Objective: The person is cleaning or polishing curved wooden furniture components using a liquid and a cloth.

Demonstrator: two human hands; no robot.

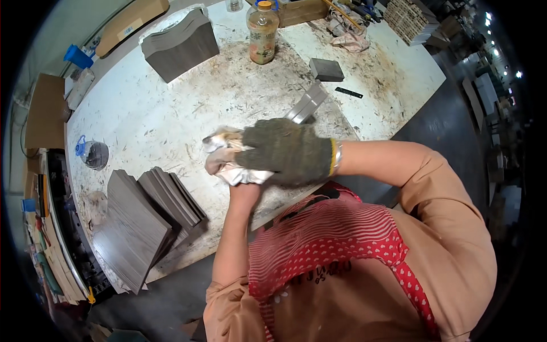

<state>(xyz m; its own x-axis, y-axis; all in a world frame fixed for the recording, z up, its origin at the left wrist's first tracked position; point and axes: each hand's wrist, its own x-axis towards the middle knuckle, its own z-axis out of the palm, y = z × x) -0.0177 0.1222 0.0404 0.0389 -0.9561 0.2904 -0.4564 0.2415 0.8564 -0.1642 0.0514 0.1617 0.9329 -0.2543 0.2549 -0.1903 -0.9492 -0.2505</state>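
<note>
A broad white, stained worktable [171,119] spans the scene. At near left, dark grey wood-grain panels [134,225] lie stacked at a slant; at far left stands a thick grey block with a wavy top [182,50]. Near the middle, the right hand [285,149], in a dark olive knitted glove, lies over crumpled whitish fabric [252,175] covering the left hand [223,162]; I cannot tell whether either grips. Just beyond the glove, which partly hides it, shows a grey grooved strip [308,104]. Farther away is a small rectangular grey block [326,69].
</note>
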